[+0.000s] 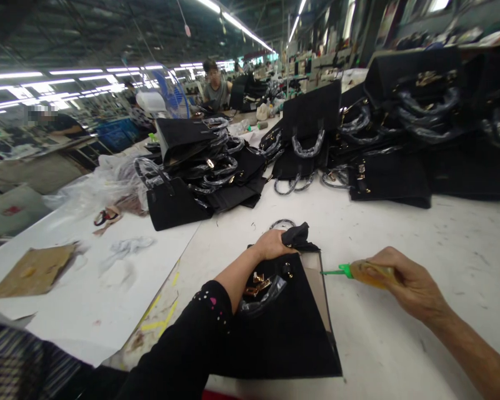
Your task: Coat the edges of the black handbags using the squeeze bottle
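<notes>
Presently, flat black fabric handbag (287, 339): lies at the near middle of the white worktop (391, 350), with gold metal fittings (263, 285), a plastic-wrapped handle (273, 294) and a beige inner panel (315, 283) bared along its right side.
Left hand (273, 244): closed on the bag's far edge, beside a bunched black flap (296, 236) (the fingertips are hidden there).
Right hand (408, 283): wrapped round a soft amber squeeze bottle (370, 273), its thin green nozzle (339, 270) pointing left.
Nozzle tip: right by the panel's right edge; whether it touches, I cannot tell.
Step in hand: seemingly, bringing the bottle to that opened edge.
Next move: would call for a steady nozzle, a measured squeeze and the panel left uncovered.
Far side: heaps of similar black handbags, left (179, 203) and right (394, 178).
</notes>
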A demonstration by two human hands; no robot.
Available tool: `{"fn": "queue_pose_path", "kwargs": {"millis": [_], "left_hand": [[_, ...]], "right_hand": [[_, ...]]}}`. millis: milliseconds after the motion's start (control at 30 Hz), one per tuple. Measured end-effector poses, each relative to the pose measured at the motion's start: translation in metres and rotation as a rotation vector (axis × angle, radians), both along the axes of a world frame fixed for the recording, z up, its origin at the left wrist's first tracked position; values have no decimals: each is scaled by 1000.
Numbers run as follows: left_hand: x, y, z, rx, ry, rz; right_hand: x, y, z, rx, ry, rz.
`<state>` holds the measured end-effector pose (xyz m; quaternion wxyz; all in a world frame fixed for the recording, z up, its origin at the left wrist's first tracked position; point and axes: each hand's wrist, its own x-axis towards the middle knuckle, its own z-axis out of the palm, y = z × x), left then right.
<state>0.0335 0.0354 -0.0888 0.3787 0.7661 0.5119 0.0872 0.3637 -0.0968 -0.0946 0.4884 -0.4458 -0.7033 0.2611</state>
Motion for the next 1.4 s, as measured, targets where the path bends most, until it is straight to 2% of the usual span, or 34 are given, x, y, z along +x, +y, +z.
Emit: {"fn": "queue_pose_path", "kwargs": {"millis": [233,433,600,767,933,1100,1300,1400], "left_hand": [[0,0,-1,9,-1,12],[0,-1,3,5,2,3],[0,-1,2,13,-4,2],[0,-1,1,1,-34,-7],[-1,0,1,1,-28,-3],[-1,0,1,-6,-28,19],[-1,-1,0,-24,-47,19],[-1,-2,1,-28,-58,22]], "right_hand": [[0,-18,5,-19,-15,131],[-3,-15,4,18,10,83],[-2,-24,6,-14,-25,186],[-2,-32,0,31,14,114],[-2,-34,2,-16,-20,197],[0,-25,-3,44,4,61],[4,-32,-4,22,-21,146],[2,-32,-4,62,7,121]]}}
